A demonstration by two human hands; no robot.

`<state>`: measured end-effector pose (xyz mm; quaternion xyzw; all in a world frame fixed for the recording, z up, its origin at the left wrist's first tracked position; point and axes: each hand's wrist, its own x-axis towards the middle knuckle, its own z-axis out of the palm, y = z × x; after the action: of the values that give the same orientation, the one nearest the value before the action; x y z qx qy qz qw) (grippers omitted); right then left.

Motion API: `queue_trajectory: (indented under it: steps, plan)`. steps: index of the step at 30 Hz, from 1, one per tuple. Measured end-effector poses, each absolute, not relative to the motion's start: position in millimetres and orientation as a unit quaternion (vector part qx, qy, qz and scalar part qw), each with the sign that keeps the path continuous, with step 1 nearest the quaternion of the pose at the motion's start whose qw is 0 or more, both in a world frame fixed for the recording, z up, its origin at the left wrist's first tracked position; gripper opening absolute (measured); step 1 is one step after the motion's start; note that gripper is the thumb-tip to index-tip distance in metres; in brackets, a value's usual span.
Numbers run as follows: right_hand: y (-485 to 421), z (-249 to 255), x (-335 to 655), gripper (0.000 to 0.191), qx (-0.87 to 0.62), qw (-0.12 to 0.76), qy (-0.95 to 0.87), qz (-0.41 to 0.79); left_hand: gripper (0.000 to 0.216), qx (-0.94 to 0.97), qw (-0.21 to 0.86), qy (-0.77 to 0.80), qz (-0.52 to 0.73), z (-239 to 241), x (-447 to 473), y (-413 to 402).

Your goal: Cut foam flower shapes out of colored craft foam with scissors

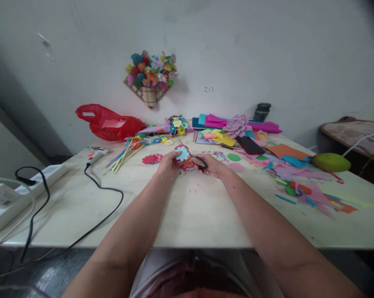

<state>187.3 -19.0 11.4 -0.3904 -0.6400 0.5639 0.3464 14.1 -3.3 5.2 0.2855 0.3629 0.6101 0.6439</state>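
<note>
Near the middle of the table, my left hand is closed on a light blue paper flower with a red piece of paper behind it. My right hand grips black-handled scissors; their blades point up and left at the edge of the papers. Where exactly the blades meet the paper is too small to tell. Left of my left hand lie red scalloped paper flowers. Orange and red scraps show beneath my hands.
A glue gun with a black cord and a white power strip are at left. Behind stand a red plastic bag and paper bouquet. Rightward lie a phone, paper scraps and a green-yellow fruit.
</note>
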Motion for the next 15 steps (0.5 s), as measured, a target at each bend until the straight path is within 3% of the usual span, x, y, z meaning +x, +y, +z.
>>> queue_trajectory:
  steps: [15]
  plan:
    - [-23, 12, 176, 0.027, -0.382, 0.387, -0.599, 0.587, 0.011, 0.237, 0.621, 0.381, 0.642, 11, 26, -10]
